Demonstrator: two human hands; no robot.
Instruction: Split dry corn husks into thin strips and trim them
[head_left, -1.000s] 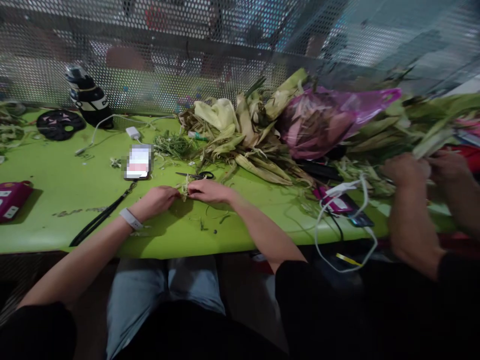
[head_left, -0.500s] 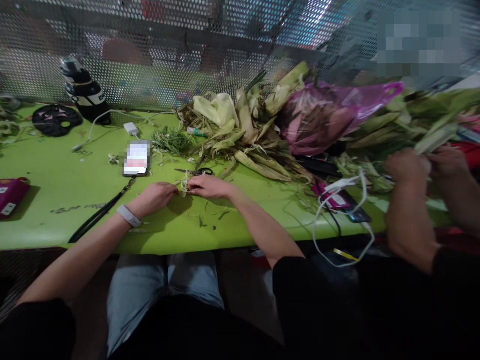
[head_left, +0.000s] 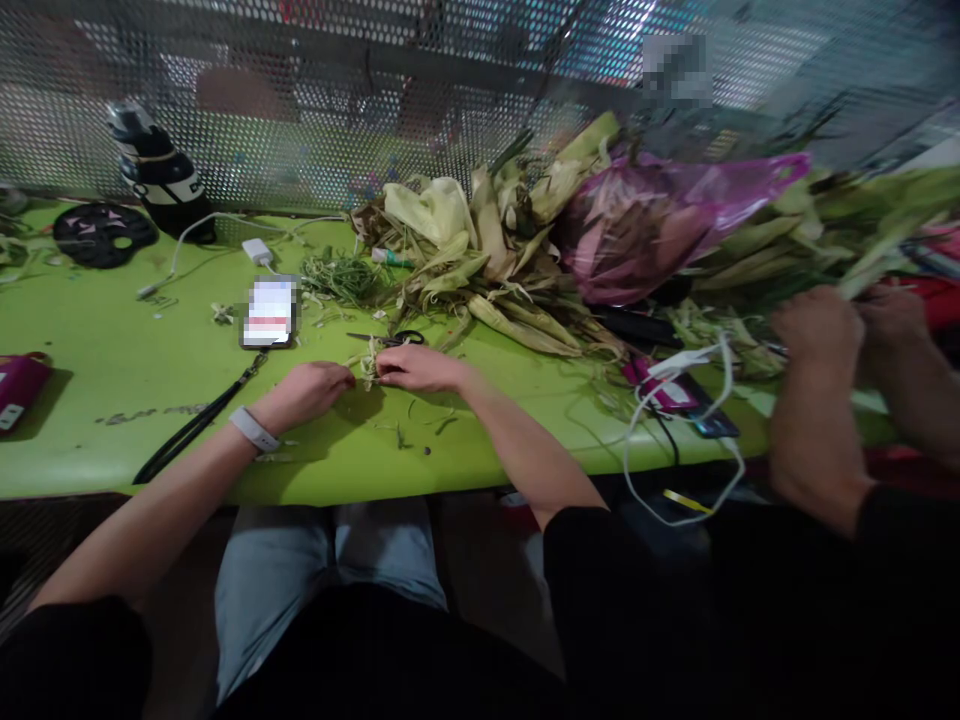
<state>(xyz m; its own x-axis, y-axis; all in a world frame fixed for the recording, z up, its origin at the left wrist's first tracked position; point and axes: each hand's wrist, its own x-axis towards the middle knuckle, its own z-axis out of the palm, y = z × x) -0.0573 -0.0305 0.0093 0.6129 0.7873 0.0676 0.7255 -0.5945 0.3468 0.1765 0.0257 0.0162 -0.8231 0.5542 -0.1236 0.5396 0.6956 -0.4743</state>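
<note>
Between my hands is a small pale-green bundle of husk strips (head_left: 367, 366), low over the green table. My right hand (head_left: 416, 367) is closed on the bundle from its right side. On the left, my left hand (head_left: 313, 390), with a pale band at the wrist, has its fingertips pinched together at the bundle's edge; whatever they pinch is too small to make out. Just behind my right hand lie dark scissors (head_left: 397, 338). Several thin green scraps (head_left: 401, 433) are scattered in front of the hands.
A phone (head_left: 270, 312) with a black strap lies left of centre. Corn husks (head_left: 487, 250) and a pink plastic bag (head_left: 637, 230) are heaped behind. A black bottle (head_left: 169, 185) stands back left. At right, a co-worker's hands (head_left: 821, 330) hold a husk, near looped white cable (head_left: 628, 450).
The camera view has shifted slightly. My hands stay at the bundle with almost no visible movement. The co-worker's hands remain at the husk on the right.
</note>
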